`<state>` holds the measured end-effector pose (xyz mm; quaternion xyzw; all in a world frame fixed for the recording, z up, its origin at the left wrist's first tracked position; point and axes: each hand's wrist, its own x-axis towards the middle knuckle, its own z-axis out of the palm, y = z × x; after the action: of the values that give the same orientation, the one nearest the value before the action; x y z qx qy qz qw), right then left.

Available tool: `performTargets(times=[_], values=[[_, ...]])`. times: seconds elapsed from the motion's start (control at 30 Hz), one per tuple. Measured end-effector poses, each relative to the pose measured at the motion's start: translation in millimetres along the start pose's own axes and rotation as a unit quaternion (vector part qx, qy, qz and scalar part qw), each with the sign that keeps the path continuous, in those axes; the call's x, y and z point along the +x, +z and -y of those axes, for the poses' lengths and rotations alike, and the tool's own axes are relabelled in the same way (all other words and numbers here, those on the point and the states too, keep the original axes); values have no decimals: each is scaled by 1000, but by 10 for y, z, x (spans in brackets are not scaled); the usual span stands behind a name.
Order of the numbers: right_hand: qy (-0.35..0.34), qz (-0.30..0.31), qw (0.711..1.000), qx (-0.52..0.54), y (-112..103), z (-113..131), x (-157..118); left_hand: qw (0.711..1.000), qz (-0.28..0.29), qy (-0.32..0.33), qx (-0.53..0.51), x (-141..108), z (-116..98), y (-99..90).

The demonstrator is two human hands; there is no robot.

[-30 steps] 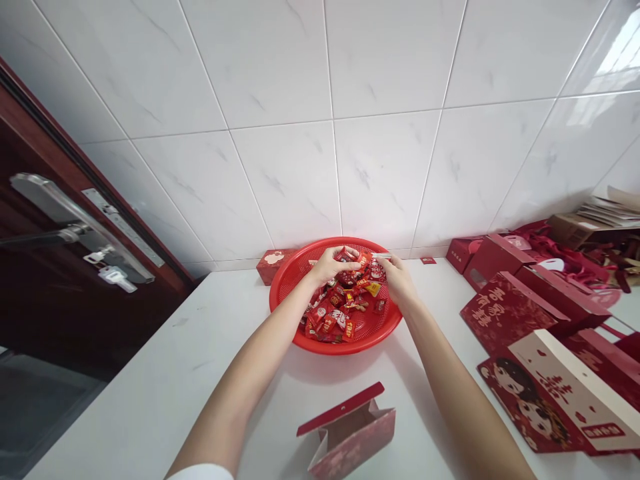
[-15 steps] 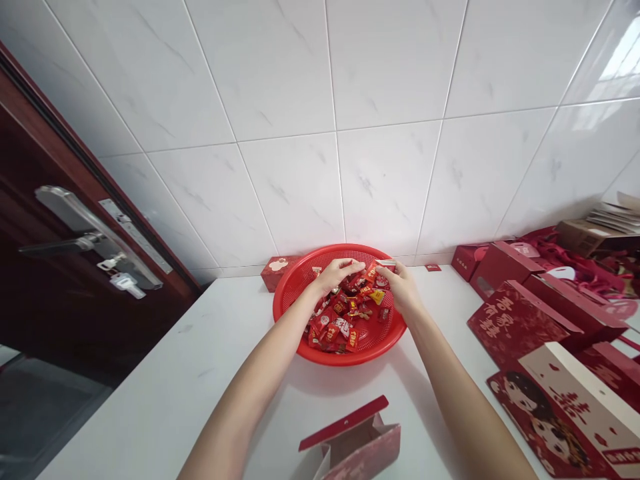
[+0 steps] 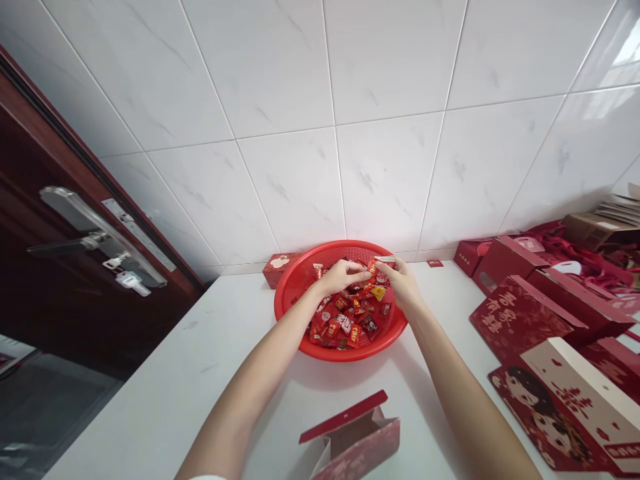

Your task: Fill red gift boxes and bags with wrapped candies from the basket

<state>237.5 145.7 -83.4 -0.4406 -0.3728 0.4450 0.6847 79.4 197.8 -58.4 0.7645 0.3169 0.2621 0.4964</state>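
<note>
A red plastic basket [image 3: 340, 357] with small holes holds many wrapped candies [image 3: 343, 321], mostly red and gold. Over its far right part, my right hand [image 3: 403, 283] is closed on several wrapped candies [image 3: 383, 272], and a white edge sticks up by its fingertips. My left hand [image 3: 340, 277] reaches in from the left, its thumb and fingers pinched at a red candy [image 3: 372, 269] beside the right hand's fingers. Nearer to me stands a red paper gift box [image 3: 357, 450], its top open and lid flap raised.
Red gift boxes [image 3: 520, 313] and a cream-topped one [image 3: 575, 393] cluster at the right. A small red box [image 3: 277, 267] sits behind the basket, and a small red packet [image 3: 435, 263] lies by the tiled wall. A door handle with keys [image 3: 131, 280] is at the left.
My left hand has moved slightly right, its fingertips meeting the candies at my right hand. The right hand stays almost in place. The view has shifted a little.
</note>
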Motion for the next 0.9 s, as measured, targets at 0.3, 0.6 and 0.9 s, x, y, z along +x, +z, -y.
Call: performTargets(times=[0.3, 0.6, 0.9], values=[[22, 35, 998, 46, -19, 30, 16, 1000, 24, 4, 9, -5, 44, -50], [30, 6, 997, 72, -20, 6, 52, 926, 155, -121, 321, -62, 163, -63], [33, 9, 997, 68, -11, 26, 40, 903, 158, -126, 380, -3, 173, 128]])
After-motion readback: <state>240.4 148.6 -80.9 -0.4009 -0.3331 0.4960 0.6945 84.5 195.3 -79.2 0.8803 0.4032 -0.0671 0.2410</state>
